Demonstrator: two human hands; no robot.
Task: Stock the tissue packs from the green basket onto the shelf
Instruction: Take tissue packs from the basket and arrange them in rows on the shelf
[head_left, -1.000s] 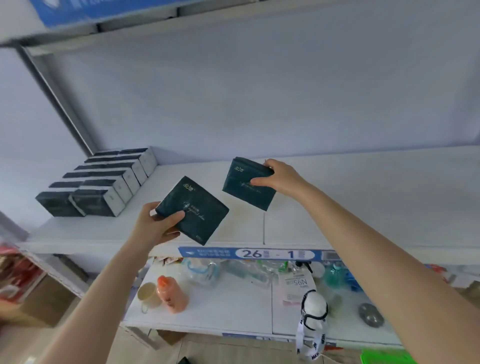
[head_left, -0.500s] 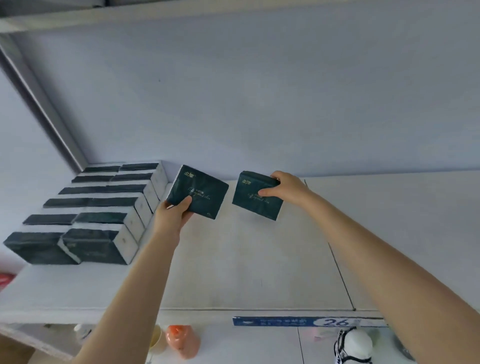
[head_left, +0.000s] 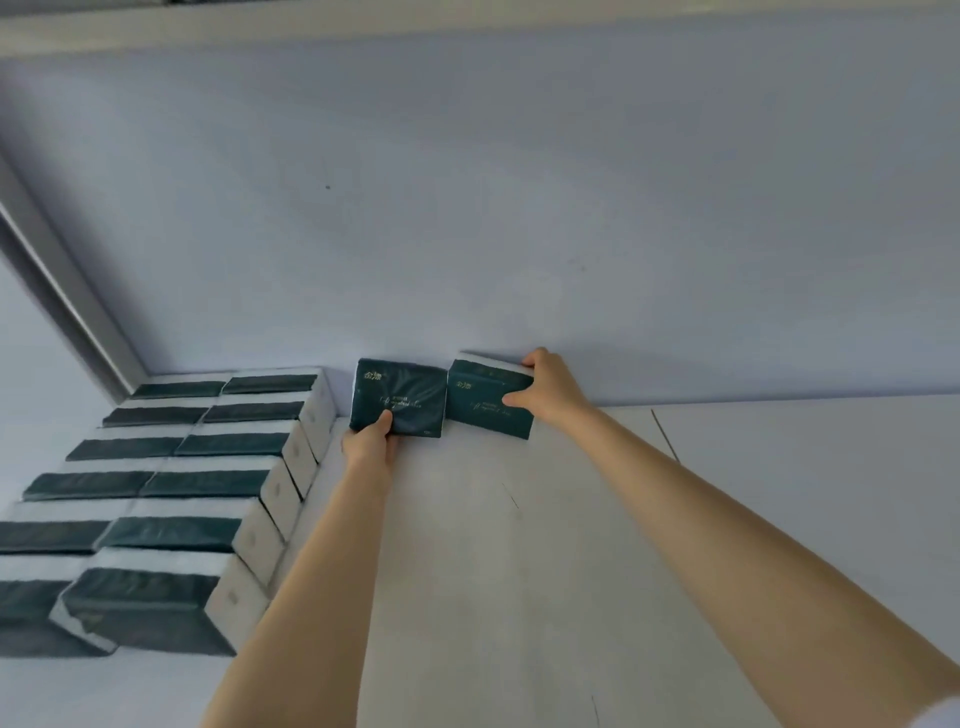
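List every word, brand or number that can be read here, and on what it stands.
"金" and a second, unclear character: gold mark, top left corner of the left pack.
Same gold mark on the right pack: blurred.
Cursive gold lines on both packs: unreadable.

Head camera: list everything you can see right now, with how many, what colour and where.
Stocked packs: about twelve, dark green with white ends, two columns at the shelf's left end.
Held packs: two, dark green, side by side at the back of the shelf: left pack, right pack.
Shelf: one, white, under the packs.
Back panel: one, pale blue-grey, behind the shelf.
Post: one, grey, slanting at far left.
Hands: two, bare; left hand grips the left pack's lower edge, right hand grips the right pack's right end.
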